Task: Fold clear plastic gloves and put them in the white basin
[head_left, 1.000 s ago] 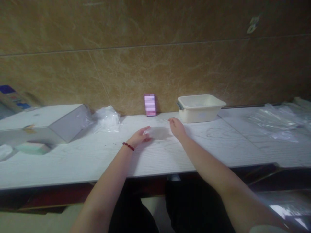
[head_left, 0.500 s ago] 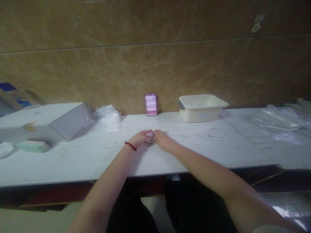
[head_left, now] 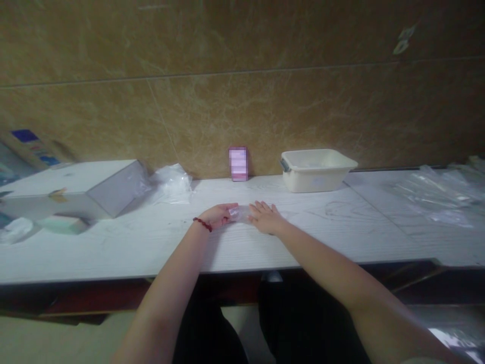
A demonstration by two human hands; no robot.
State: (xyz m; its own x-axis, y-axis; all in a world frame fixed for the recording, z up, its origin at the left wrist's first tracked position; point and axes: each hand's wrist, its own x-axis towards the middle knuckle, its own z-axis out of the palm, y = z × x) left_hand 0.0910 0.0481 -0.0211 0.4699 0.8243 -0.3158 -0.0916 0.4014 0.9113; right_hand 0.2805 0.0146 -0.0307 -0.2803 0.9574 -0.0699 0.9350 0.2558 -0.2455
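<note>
A small clear plastic bag (head_left: pixel 240 214) lies on the pale wood-grain table (head_left: pixel 159 258), stretched between my two hands. My left hand (head_left: pixel 219 216), with a dark red bead bracelet at the wrist, pinches the bag's left end between thumb and fingers. My right hand (head_left: pixel 264 218) lies flat, palm down, its fingers spread over the bag's right end. Whatever may be inside the bag is too blurred to make out.
Against the wall stand a phone (head_left: pixel 238 164) with a blurred screen and a cream plastic bin (head_left: pixel 318 174). Leftward are crumpled clear plastic (head_left: pixel 172 184), a white box (head_left: pixel 71 187) and a pale green block (head_left: pixel 64 224). Clear plastic bags (head_left: pixel 432 192) lie at the right.
My right hand has slid to the right, away from my left, and its fingers have spread. More of the clear bag shows between the hands. My left hand keeps its pinch.
</note>
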